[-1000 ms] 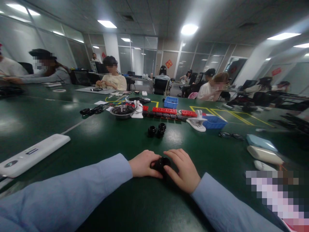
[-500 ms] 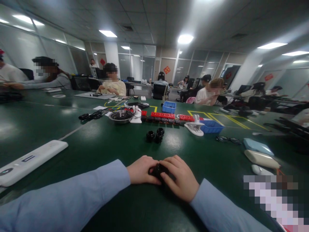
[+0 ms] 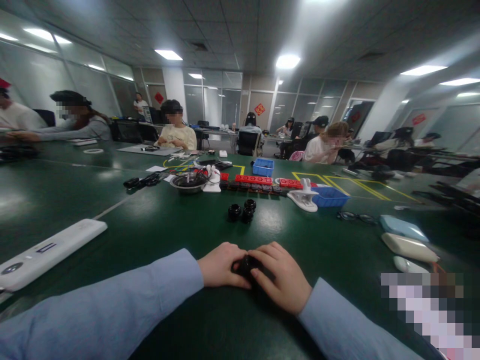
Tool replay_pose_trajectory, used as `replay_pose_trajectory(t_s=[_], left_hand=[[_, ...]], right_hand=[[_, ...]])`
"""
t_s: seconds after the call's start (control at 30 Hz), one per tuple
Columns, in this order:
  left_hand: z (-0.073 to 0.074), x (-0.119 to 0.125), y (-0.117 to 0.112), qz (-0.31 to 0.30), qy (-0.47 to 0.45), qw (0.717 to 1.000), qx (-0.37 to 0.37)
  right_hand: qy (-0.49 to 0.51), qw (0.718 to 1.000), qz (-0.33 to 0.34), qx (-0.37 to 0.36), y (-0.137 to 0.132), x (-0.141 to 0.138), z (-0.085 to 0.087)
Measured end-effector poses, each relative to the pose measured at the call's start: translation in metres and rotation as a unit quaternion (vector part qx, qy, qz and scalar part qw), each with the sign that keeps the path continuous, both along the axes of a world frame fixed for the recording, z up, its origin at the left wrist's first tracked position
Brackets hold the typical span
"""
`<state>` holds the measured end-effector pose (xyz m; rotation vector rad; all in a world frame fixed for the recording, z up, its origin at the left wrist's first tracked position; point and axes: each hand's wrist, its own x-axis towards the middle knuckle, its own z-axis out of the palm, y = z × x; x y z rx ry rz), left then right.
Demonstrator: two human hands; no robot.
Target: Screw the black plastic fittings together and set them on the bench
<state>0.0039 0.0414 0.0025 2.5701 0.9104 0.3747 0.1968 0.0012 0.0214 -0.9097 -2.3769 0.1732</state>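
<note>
My left hand [image 3: 224,265] and my right hand [image 3: 282,277] meet low over the green table [image 3: 195,322]. Between them they grip a small glossy black part [image 3: 246,265], whose exact kind I cannot make out because fingers and palms cover most of it. The left thumb and fingers are closed around its left side; the right fingers curve over its top and right side. Farther forward, a small cluster of round black parts with ridged, hollow-looking bodies stands together, among them a front one [image 3: 247,215] and a left one [image 3: 234,212].
Red and black strips [image 3: 253,180] lie across the table beyond, between white clamps [image 3: 303,196]. Around them are a metal bowl [image 3: 188,182] and a blue bin [image 3: 330,196]. A white power strip [image 3: 56,255] lies left; glasses [image 3: 356,217] and cases [image 3: 410,247] right. Other people sit farther off.
Both hands stay closed on the black part, with only slight finger movement and a little more of it showing. The whole view has shifted slightly.
</note>
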Motion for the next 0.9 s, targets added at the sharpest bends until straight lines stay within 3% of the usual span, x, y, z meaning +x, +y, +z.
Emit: replay_pose_trajectory(t_s=[0.37,0.9], left_hand=[[-0.0042,0.0000,0.0009,0.009,-0.014,1.000,0.006],[-0.0021,0.0002,0.0008,-0.008,-0.007,1.000,0.024]], right_hand=[[0.001,0.999,0.027,-0.019,-0.0014,-0.0021,0.0015],[-0.049,0.998,0.032,0.032,-0.0053,-0.0063,0.0047]])
